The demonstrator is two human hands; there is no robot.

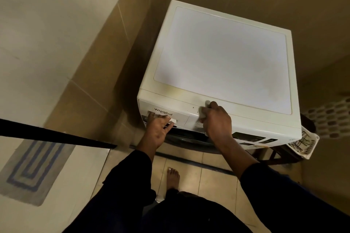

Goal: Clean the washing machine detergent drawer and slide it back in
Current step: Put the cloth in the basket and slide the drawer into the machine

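Detergent drawer (180, 116) seated flush in the top left of the washing machine (223, 58) front, brand lettering across its face, not yet drawn out; nothing cleaned so far, judging by that. Left hand (158, 131) laid against the drawer's face, fingers (167, 126) nearly straight and spread, tips reaching the pale handle recess at its lower edge. Probably placed there to find purchase for the pull forward; gripping nothing plainly, and impossible to say whether hooked inside the recess. Right hand (216, 121) just beside it on the control panel, fingers curled round what looks like a pale dial (202, 119), thumb up on the panel's top edge. Most likely set there to brace the machine against the pull, though possibly turning the dial instead. Below both hands, the dark rim of the door (189, 136); further right, a dark display strip (250, 136). Machine tucked into a tiled corner, reachable from the front alone, hence the lean over it with both dark sleeves stretched forward. Bare foot (172, 178) planted on the floor tiles near the machine's base. White basket (310, 146) with a checked cloth inside, tight against the right front corner. Striped mat (32, 168) well apart on the left.
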